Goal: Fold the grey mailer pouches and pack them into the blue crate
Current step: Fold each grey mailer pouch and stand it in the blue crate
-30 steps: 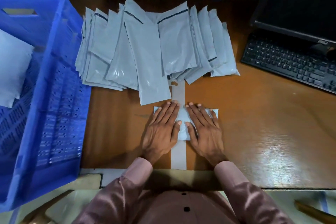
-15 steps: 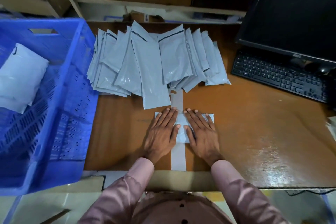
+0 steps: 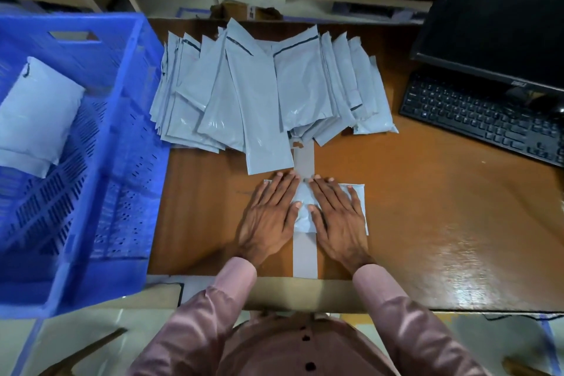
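A folded grey mailer pouch point(image 3: 303, 214) lies on the brown desk in front of me. My left hand point(image 3: 268, 217) and my right hand point(image 3: 337, 217) press flat on it side by side, fingers straight and pointing away from me, covering most of it. Behind them a fanned pile of unfolded grey pouches point(image 3: 268, 94) spreads across the desk. The blue crate point(image 3: 122, 192) stands at the left, with one folded pouch point(image 3: 33, 113) lying inside it.
A strip of grey tape point(image 3: 304, 256) runs down the desk under the folded pouch. A black keyboard point(image 3: 485, 119) and a dark monitor point(image 3: 500, 9) stand at the right. Shelving with boxes lines the back. The desk's front edge is just below my wrists.
My hands stay pressed on the folded pouch in the same place. The view has tilted up, showing more of the shelf, the monitor and the crate's inside.
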A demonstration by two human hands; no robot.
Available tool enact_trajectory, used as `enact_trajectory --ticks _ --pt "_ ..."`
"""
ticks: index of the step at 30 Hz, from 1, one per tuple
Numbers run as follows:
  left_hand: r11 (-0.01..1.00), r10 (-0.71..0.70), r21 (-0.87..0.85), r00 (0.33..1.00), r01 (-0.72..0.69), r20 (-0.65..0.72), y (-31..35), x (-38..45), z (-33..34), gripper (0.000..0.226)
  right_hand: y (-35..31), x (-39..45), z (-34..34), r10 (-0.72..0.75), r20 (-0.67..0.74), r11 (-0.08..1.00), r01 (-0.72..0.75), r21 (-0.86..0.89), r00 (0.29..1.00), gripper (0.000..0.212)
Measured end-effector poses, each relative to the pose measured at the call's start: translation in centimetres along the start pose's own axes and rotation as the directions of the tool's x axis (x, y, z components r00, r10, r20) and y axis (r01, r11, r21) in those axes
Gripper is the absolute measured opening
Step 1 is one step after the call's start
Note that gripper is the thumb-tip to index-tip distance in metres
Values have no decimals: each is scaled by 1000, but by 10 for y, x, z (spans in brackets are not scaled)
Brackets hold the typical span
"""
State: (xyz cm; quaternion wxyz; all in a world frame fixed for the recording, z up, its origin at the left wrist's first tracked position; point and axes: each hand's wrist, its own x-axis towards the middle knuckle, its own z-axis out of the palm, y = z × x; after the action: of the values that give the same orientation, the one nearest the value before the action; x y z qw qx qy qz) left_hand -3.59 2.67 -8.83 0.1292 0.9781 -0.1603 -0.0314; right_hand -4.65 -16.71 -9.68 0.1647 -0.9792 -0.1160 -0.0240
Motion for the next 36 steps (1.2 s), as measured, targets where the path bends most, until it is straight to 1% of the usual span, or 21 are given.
enact_trajectory --ticks 6,11,20,25,29,32,36 --pt "1000 4 0 1000 -4 -3 0 4 0 60 -2 3 -1 24 17 1000 -24 11 1000 57" --pt "1000 -5 13 999 6 -39 1 3 2 59 -3 3 -3 22 37 1000 -23 9 999 56" --pt "1000 -11 10 1000 11 -12 1 3 3 58 -4 4 -3 25 67 1000 -24 -17 997 58" --pt "999 -32 7 999 32 6 1 2 1 57 -3 1 -4 20 77 1000 -21 3 997 56" --pt "1000 -16 2 1000 16 17 1 -1 -1 58 6 -3 -11 -12 64 993 4 119 998 56" --pt "1000 4 15 1000 -3 -9 5 0 -4 58 24 -11 -19 -13 35 997 11 78 999 55" --pt "1000 17 -9 1000 -17 -1 8 -1 3 58 39 -18 -18 -33 53 998 30 64 998 56"
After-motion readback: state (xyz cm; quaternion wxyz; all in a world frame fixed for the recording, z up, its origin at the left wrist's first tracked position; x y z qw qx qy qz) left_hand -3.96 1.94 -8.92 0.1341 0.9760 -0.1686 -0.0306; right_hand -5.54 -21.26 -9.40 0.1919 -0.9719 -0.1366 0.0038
